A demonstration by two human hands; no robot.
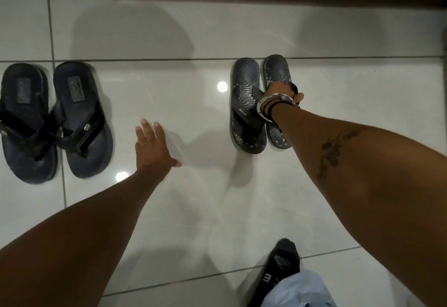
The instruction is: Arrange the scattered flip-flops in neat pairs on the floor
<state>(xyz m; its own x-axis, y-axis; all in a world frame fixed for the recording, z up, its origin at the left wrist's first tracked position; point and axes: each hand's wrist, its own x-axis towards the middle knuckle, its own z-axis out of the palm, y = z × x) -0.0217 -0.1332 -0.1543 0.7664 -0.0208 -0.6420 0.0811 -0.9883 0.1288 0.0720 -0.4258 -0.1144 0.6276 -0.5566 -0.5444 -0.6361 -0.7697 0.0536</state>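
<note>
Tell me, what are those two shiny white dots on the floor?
In the head view they are glare: lamps overhead mirrored in the glossy tile floor, one dot beside the grey patterned flip-flops, one below the left hand. Soft shadows of the arms lie on the tiles too.

Bare floor (193, 40) between navy pair (55, 120) and grey pair (256, 103) — open passage, wall behind

One flip-flop pair (55, 120) side by side on the floor (169, 40) at left, second pair (258, 103) well apart at right, left hand (151, 148) between them, right hand (280, 93) on the second pair
</note>
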